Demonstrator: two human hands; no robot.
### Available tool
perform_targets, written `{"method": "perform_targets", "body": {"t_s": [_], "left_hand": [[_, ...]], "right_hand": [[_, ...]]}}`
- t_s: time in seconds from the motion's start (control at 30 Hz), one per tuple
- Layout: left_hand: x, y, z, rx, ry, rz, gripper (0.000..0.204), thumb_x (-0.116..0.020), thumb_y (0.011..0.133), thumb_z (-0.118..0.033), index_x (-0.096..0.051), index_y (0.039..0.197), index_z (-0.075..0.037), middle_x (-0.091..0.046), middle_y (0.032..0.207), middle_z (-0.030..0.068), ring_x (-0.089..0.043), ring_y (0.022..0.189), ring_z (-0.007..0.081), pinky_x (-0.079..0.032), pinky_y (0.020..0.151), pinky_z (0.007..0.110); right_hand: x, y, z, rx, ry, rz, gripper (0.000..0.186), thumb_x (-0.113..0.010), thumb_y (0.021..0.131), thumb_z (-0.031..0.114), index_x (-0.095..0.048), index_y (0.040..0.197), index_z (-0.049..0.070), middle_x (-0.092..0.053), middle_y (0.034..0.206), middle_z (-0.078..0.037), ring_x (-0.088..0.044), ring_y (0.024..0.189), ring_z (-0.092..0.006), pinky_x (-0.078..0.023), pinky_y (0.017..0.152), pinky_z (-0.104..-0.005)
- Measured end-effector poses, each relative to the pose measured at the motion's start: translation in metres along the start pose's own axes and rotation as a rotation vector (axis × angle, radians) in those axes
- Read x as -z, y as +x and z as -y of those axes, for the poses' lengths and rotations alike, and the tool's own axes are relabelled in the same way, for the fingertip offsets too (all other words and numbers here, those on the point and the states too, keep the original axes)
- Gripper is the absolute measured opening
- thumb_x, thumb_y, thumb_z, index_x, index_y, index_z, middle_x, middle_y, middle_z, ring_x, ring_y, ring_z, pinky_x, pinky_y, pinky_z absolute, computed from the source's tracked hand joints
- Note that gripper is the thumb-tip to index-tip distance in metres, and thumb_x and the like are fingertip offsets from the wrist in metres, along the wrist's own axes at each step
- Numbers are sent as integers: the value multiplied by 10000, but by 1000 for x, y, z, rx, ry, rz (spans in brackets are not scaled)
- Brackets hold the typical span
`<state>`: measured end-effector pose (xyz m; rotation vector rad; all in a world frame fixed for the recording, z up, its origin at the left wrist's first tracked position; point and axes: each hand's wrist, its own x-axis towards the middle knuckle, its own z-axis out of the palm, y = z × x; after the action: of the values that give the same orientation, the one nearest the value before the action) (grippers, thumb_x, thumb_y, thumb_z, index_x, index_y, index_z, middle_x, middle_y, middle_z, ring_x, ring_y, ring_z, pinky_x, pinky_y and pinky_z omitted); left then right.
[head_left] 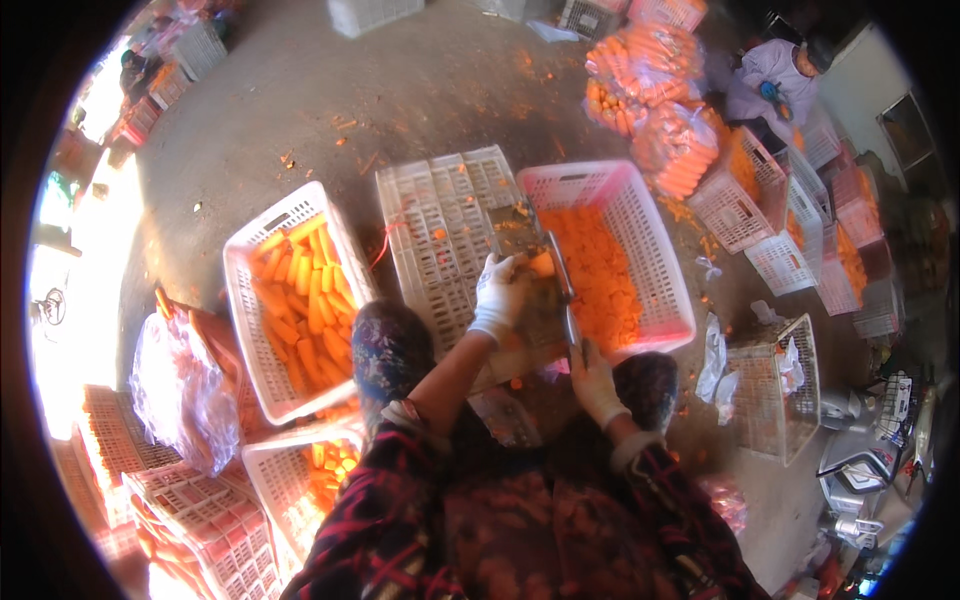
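Grey knife | in right hand | long axis points forward (slightly left)

Seen from above, clothing includes a white left glove and an off-white right glove. Dark sleeves with pinkish-red crossing lines end in pale cuffs. The dark trousers have a light, flowery pattern.

Vegetable-preparation workshop, with produce handled in bulk.
A white crate of whole carrots, a pinkish crate of chopped orange pieces, clear bags packed with carrots, clustered crates and a scrap-strewn floor characterise the setting.
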<state>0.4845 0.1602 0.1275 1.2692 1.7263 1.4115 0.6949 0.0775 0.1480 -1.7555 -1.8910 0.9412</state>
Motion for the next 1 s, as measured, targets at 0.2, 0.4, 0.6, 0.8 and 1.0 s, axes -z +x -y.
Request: {"method": "perform_targets", "body": {"t_s": [0.2, 0.4, 0.6, 0.8, 1.0], "left_hand": [[1, 0, -12, -43, 133, -41, 284, -714, 772, -70, -703, 1056, -65, -591, 969, 115, -636, 838, 249, -513, 763, 344], [-4, 6, -18, 24, 46, 2, 248, -699, 793, -103, -695, 1040, -76, -600, 1021, 138, -636, 909, 292, -515, 803, 369], [1, 6, 6, -48, 100, -74, 251, -703, 770, -93, -695, 1020, -79, -618, 974, 134, -631, 871, 290, -507, 790, 382], [-1, 6, 0, -108, 123, -21, 190, -663, 780, -125, -668, 965, -83, -614, 970, 159, -609, 898, 344, -492, 794, 411], [-1, 3, -6, -52, 76, -46, 203, -717, 750, -110, -680, 947, -75, -627, 919, 125, -629, 855, 305, -504, 787, 382]], "right_hand": [[83, 7, 91, -63, 315, 236, 317, -515, 987, 305, -567, 989, -8, -573, 686, -126, -552, 569, -230, -437, 537, -386], [14, -7, 26, 33, 21, -25, 324, -490, 977, 321, -530, 1080, 16, -617, 916, -310, -566, 901, -514, -455, 733, -549], [30, 4, 33, -58, 231, 107, 293, -541, 957, 286, -552, 1075, 18, -639, 860, -239, -629, 777, -398, -487, 701, -480], [87, 2, 123, -113, 242, 217, 320, -483, 994, 272, -557, 1110, -18, -616, 784, -214, -623, 765, -399, -492, 652, -474], [6, -2, 24, 60, 8, -83, 326, -490, 984, 313, -548, 1082, 7, -634, 872, -270, -602, 885, -472, -476, 739, -521]]}}
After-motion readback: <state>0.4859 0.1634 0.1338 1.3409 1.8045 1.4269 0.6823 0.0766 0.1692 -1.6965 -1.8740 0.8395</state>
